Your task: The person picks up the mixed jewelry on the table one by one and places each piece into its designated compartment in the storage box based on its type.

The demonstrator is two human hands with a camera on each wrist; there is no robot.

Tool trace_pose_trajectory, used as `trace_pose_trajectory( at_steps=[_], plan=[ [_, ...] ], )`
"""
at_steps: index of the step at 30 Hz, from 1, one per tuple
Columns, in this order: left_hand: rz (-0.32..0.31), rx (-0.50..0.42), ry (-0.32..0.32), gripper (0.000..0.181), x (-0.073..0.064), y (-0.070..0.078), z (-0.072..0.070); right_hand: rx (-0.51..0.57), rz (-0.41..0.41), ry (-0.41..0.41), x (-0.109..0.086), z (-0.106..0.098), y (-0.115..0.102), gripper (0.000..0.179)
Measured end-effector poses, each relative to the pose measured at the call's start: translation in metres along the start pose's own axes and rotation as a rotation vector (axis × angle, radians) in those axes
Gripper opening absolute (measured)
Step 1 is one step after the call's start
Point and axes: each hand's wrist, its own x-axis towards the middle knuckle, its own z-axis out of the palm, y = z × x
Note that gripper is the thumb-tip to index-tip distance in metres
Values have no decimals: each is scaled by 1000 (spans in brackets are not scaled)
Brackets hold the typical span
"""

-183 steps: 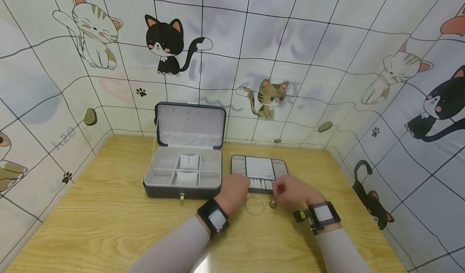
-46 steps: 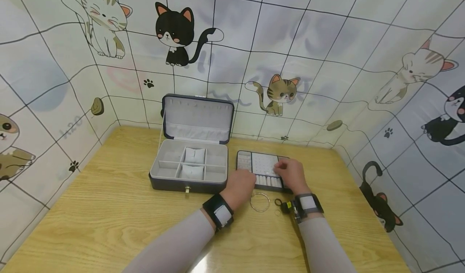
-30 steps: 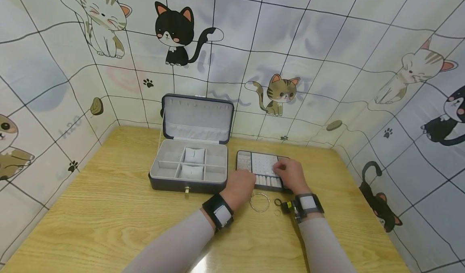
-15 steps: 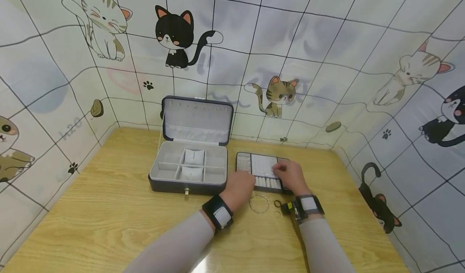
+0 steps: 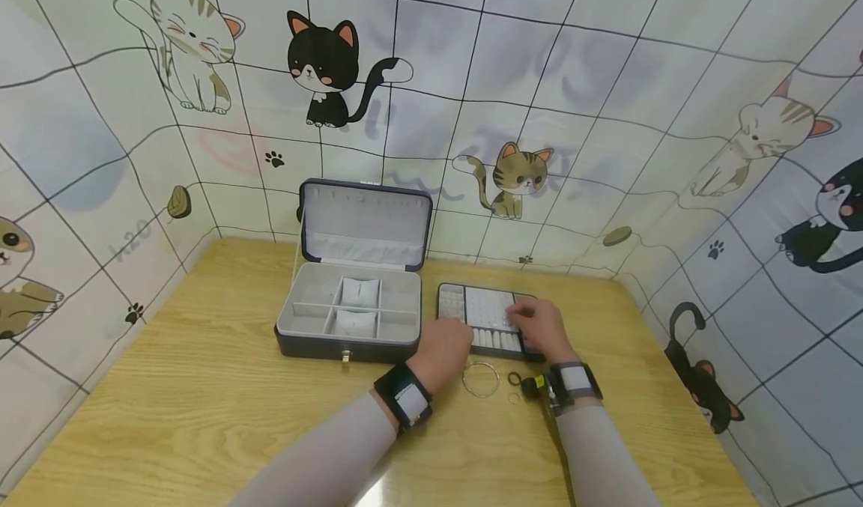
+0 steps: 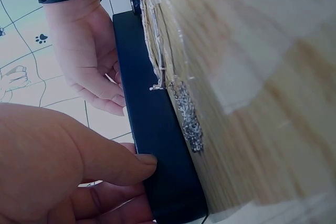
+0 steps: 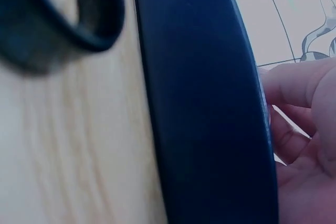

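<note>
A shallow dark-sided jewelry tray [image 5: 497,351] lies on the table with a dotted white earring panel [image 5: 487,306] and a row of white ring rolls. My left hand [image 5: 441,353] grips its front-left corner; in the left wrist view the thumb [image 6: 123,165] presses the tray's dark side [image 6: 152,124]. My right hand [image 5: 544,329] is over the panel's right edge, fingertips pinched on something tiny and pale, mostly hidden. In front of the tray lie a bangle [image 5: 481,397], a dark ring [image 5: 515,385] and a thin gold ring [image 5: 514,404].
Left of the tray stands an open jewelry box [image 5: 310,346], its lid [image 5: 367,222] upright, with two white cushions [image 5: 360,292] in its compartments. A cat-patterned curtain [image 5: 418,132] surrounds the wooden table [image 5: 202,387]. A small camera on the right wrist hangs beside the dark ring.
Since the earliest frame my right hand has moved from the tray's front edge up onto the earring panel. Over the last second both hands stay nearly still; the view shifts slightly.
</note>
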Motion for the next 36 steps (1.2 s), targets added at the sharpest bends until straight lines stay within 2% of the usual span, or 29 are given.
trace_pose_trajectory(
  at_steps=[7, 17, 26, 36],
  plan=[
    [8, 7, 28, 4, 0, 0, 5, 39, 14, -1, -2, -1, 3, 15],
    [16, 13, 31, 5, 0, -1, 4, 74, 39, 3, -1, -4, 1, 17],
    [37, 13, 64, 4, -2, -2, 6, 94, 53, 16, 0, -4, 7, 18],
    [14, 4, 41, 9, -1, -1, 5, 129, 86, 12, 1, -6, 8, 21]
  ],
)
